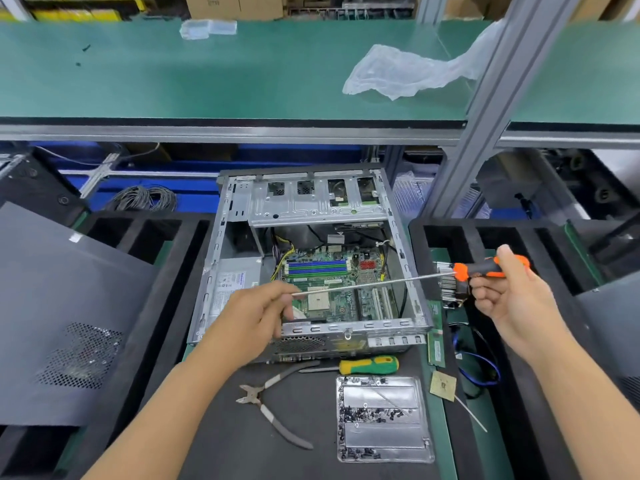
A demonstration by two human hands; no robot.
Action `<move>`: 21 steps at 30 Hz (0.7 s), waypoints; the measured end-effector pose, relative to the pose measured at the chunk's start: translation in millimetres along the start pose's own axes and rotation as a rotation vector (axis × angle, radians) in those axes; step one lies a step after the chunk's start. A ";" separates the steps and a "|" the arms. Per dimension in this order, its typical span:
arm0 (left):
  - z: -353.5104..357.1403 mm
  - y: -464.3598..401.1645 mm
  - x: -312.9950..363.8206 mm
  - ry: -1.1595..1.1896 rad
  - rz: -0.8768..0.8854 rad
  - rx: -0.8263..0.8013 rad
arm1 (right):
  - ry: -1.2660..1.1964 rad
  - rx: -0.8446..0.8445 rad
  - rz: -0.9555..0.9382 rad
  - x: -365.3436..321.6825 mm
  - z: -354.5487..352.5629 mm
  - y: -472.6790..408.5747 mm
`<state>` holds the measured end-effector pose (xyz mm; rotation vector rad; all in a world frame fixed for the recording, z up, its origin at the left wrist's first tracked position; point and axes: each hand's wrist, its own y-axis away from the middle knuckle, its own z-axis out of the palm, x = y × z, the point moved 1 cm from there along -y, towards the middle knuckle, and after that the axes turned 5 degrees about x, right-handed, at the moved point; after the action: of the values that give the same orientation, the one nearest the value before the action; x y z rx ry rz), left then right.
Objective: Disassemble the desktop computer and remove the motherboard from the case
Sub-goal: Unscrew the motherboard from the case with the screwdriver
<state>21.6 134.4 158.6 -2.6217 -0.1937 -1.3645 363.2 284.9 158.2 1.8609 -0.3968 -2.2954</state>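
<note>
- Head view shows us the open computer case (311, 258) lying on its side on the dark mat (221, 434) in front of us, its side panel off.
- Inside the case we see the motherboard (332, 289) flat on the case floor, with blue and green memory slots near its far edge and the bare processor socket nearer to us; a grey power supply (235, 285) fills the left part, and a metal drive cage (311, 199) spans the far end.
- Our right hand (509, 292) grips the orange handle of a long screwdriver (381, 283), fingers curled round it; the shaft reaches left across the case, above the board.
- Our left hand (256, 317) pinches the shaft's tip between thumb and fingers, and it hides part of the board's near left corner.
- Near us a shallow metal tray (384, 419) holds many small dark screws.
- Beside the tray lie cutting pliers (273, 403) and a green-and-yellow screwdriver (367, 365), just outside the case's near wall.
- Left of the case, a grey perforated side panel (69, 306) rests over black foam trays.
</note>
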 end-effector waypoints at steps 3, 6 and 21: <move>-3.1 -20.4 0.7 -0.099 0.049 0.092 | 0.002 0.020 0.002 -7.7 10.7 -10.9; -4.0 -37.4 -1.7 -0.184 0.058 0.227 | -0.008 0.036 0.007 -8.3 22.2 -21.7; 26.2 -118.0 -8.3 1.337 -0.715 0.639 | 0.081 0.040 -0.195 -30.0 91.9 -72.4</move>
<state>14.5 254.9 148.7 -0.7810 -1.1212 -2.3620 283.0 372.0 181.8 2.0898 -0.2623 -2.3372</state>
